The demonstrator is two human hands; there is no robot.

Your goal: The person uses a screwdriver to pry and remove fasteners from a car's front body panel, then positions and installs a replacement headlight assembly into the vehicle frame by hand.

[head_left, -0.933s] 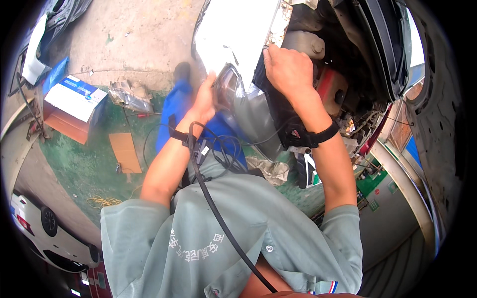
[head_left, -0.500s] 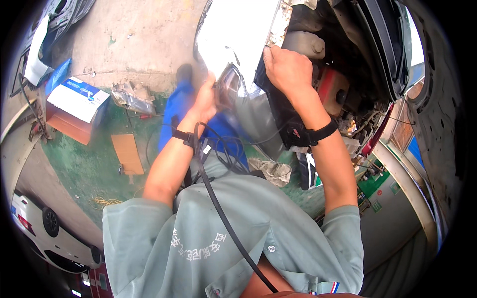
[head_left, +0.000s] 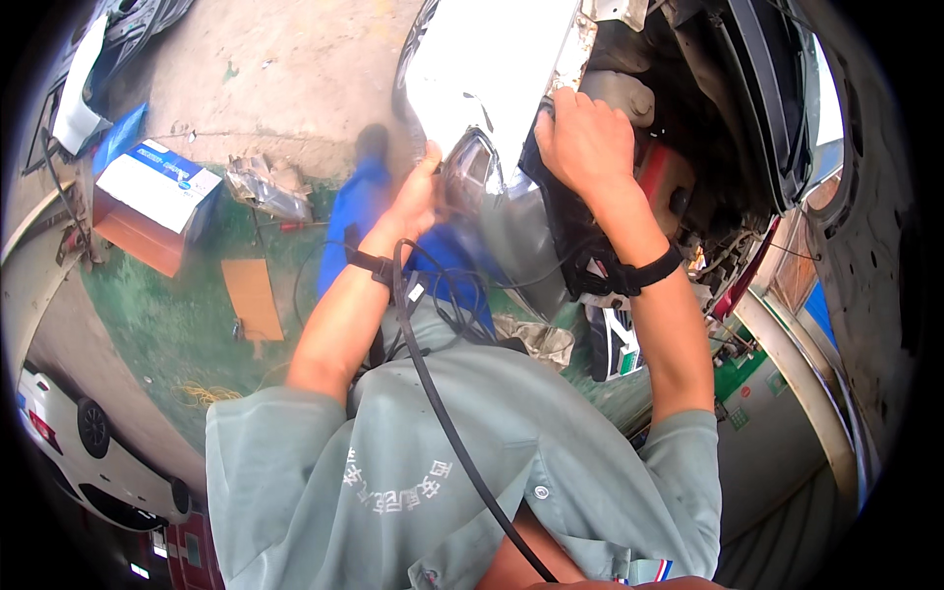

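Green-painted floor (head_left: 147, 334) spreads around the person's legs in the head camera's view, giving way to bare concrete (head_left: 285, 69) toward the top. At the far lower left sits a white car (head_left: 103, 452), bent by the lens. Nearer, on the left, stands an open cardboard box (head_left: 138, 231) with a white and blue flap; a crumpled clear plastic bag (head_left: 270, 187) lies just beside it, and a flat piece of cardboard (head_left: 252, 300) lies nearer the person, with yellow string (head_left: 206, 395) below.

Ahead of the person, right of centre, is a car's front corner: a glossy white body panel (head_left: 492, 74) and, below it, a clear headlight (head_left: 472, 172). To the right of these the engine bay is exposed, with a pale plastic reservoir (head_left: 621, 96) inside.

The left hand (head_left: 418, 192) is at the headlight's left edge, thumb pointing up; its fingers are hidden or blurred, so I cannot tell whether it grips or merely rests there. The right hand (head_left: 590, 143) is at the panel's right edge, beside the engine bay, back of the hand up and fingers curled; what lies under the fingertips is concealed, so I cannot tell whether they are closed on anything. Each wrist wears a black strap (head_left: 372, 264), and a thick black cable (head_left: 442, 423) runs down over the grey-green shirt (head_left: 393, 413).
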